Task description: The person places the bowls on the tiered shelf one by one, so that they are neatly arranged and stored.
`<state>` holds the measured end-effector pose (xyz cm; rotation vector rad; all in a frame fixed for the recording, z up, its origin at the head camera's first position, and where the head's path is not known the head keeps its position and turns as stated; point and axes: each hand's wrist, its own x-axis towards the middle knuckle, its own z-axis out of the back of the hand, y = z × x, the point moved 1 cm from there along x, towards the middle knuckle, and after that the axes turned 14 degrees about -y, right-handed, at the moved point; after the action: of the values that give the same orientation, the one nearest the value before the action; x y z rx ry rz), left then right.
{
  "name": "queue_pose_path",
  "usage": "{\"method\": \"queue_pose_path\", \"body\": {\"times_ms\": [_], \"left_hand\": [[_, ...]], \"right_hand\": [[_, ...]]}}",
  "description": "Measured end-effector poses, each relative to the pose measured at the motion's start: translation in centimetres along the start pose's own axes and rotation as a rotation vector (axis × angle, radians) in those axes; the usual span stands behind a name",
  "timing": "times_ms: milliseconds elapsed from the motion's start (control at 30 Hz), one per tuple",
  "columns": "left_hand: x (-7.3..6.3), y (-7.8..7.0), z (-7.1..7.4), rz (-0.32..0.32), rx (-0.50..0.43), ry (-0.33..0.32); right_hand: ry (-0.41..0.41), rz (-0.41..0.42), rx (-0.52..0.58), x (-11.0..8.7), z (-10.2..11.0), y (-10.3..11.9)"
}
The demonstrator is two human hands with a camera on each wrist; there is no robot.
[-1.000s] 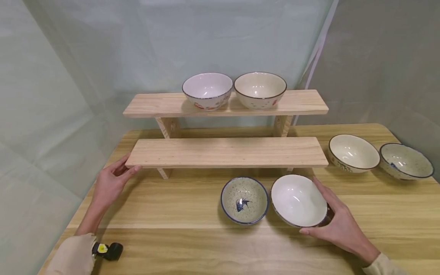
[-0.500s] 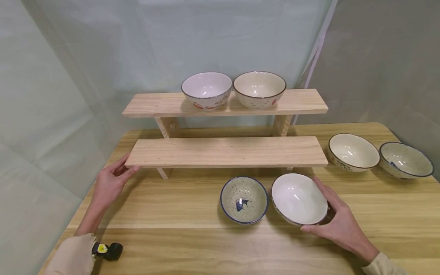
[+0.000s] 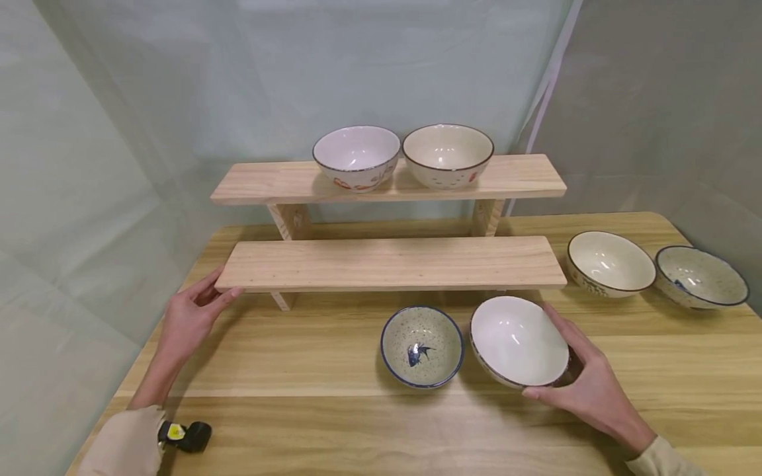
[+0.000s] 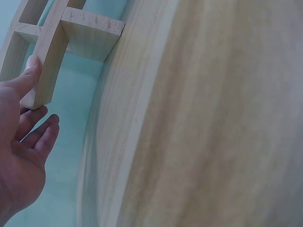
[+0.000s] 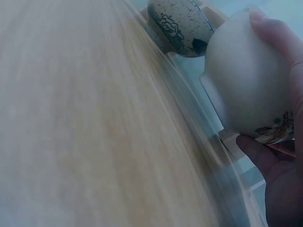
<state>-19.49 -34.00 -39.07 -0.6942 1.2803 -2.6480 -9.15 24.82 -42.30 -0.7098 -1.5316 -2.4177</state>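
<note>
My right hand (image 3: pixel 586 380) grips a white bowl (image 3: pixel 518 340) by its right side, thumb at the near rim and fingers at the far side. The bowl tilts a little, its foot close over the table; the right wrist view shows a dark floral pattern on its outer wall. Left of it stands a speckled grey bowl (image 3: pixel 421 347) with a blue rim and a blue fish inside. At the left end of the lower shelf board (image 3: pixel 387 263), my left hand (image 3: pixel 189 320) holds the corner, thumb along the front edge and fingers around the end.
Two bowls, a white one (image 3: pixel 357 158) and a cream one (image 3: pixel 448 158), sit on the upper board (image 3: pixel 262 182). On the table's right side stand a cream bowl (image 3: pixel 610 264) and a speckled blue-rimmed bowl (image 3: pixel 702 277). Pale curtains (image 3: pixel 178 79) hang behind.
The white bowl in my right hand has risen slightly, toward the lower shelf's front edge. My left hand keeps its place on the shelf corner.
</note>
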Motion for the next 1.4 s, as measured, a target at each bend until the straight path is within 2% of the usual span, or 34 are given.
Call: {"method": "queue_pose_path", "body": {"times_ms": [367,667,833,1400], "left_hand": [[-0.1,-0.1,0.0,-0.002,0.017,-0.002],[-0.1,-0.1,-0.1,-0.002,0.027,-0.007],[-0.1,-0.1,-0.1,-0.002,0.032,-0.008],[-0.1,-0.2,0.0,-0.005,0.010,-0.006]], "right_hand": [[-0.011,-0.010,0.082,0.4,0.1,0.5],[-0.009,-0.039,0.263,0.7,0.1,0.7],[-0.008,-0.043,0.319,0.9,0.2,0.8],[-0.029,-0.056,0.432,2.3,0.8,1.6]]}}
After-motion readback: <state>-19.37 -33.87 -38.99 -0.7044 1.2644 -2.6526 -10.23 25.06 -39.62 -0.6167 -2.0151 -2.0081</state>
